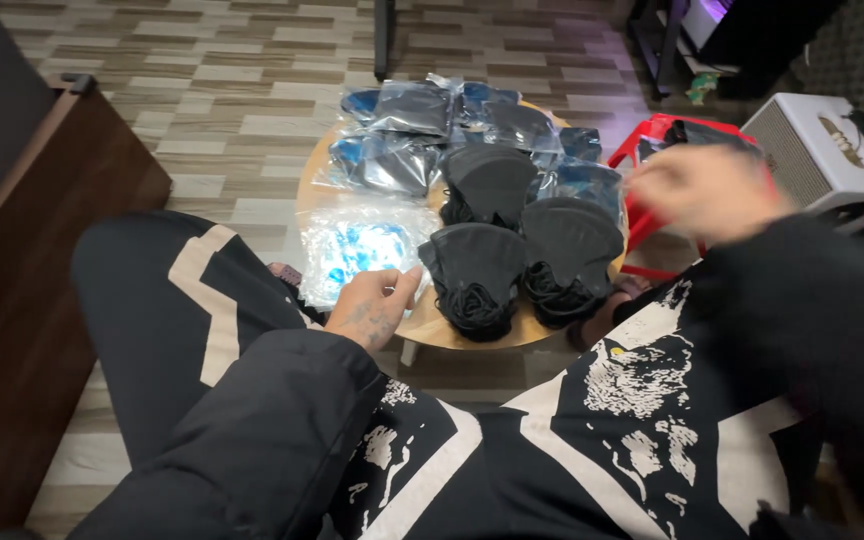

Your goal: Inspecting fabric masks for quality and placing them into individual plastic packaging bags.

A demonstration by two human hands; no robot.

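Observation:
A small round wooden table [422, 325] carries three stacks of black face masks: one at the front [474, 265], one to its right [570, 240] and one behind [490, 180]. Sealed packets of black masks [412, 135] lie across the far half. My left hand [372, 305] rests at the table's near left edge, with thumb and fingers pinched on the edge of a pile of empty clear plastic wrappers [357, 245]. My right hand [707, 190] is raised to the right of the table, over a red stool, and is blurred by motion. Whether it holds anything is unclear.
The red plastic stool [642, 225] stands right of the table with a dark item on it. A white box-like appliance [832, 150] sits further right. A dark wooden cabinet [22, 280] is at the left, and dark furniture legs [384, 40] stand behind on the wood-pattern floor.

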